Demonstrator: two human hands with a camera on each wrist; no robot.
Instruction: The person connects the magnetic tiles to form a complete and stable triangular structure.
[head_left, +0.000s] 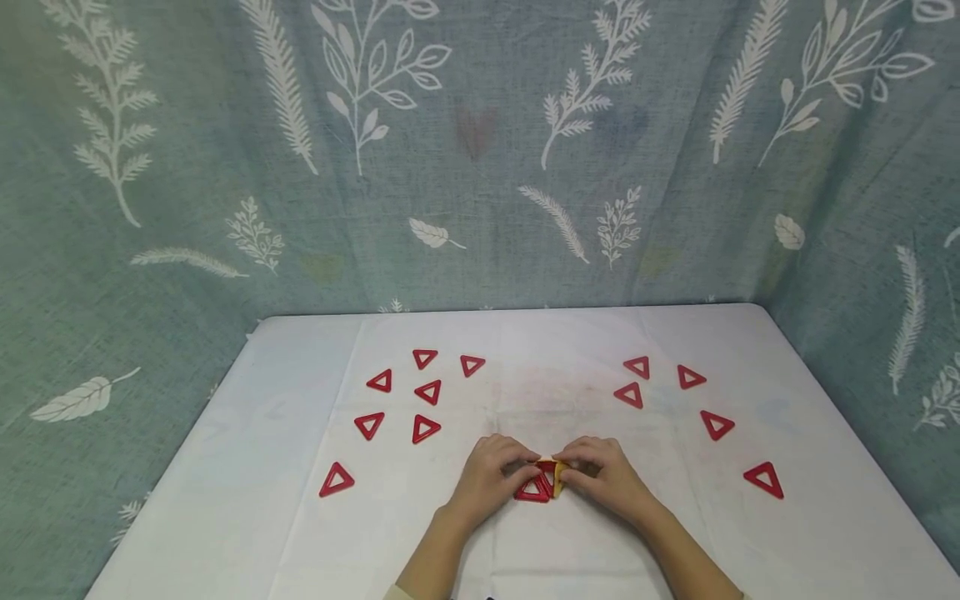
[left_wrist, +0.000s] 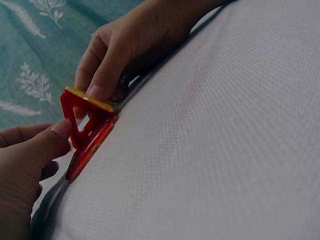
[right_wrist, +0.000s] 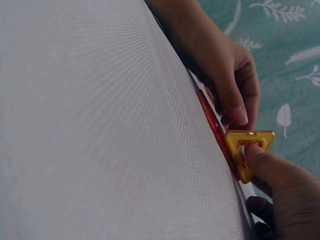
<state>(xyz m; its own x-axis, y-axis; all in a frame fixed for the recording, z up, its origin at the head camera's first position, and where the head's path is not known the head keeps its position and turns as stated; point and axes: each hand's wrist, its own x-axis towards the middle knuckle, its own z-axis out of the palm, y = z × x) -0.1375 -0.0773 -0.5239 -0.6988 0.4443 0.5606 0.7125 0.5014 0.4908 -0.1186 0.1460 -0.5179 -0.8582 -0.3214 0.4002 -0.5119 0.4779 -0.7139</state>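
Note:
At the near middle of the table, a small group of triangular magnetic tiles is joined between my two hands. One red tile (head_left: 532, 499) lies low on the cloth; another red tile (left_wrist: 66, 107) stands tilted up from it. Along that one's side leans a yellow tile (right_wrist: 260, 134), its edge against the red. My left hand (head_left: 487, 477) pinches the standing red tile at its left corner with thumb and fingertips. From the right, my right hand (head_left: 609, 477) pinches the yellow tile, its thumb over the triangle's opening. Fingers partly hide the joined edges.
Several loose red triangles, such as one red triangle (head_left: 369, 414), lie flat on the left of the white tablecloth (head_left: 540, 550). Several more, including a red triangle (head_left: 724, 426), are spread over the right. A green leaf-patterned curtain (head_left: 480, 250) surrounds the table's back and sides.

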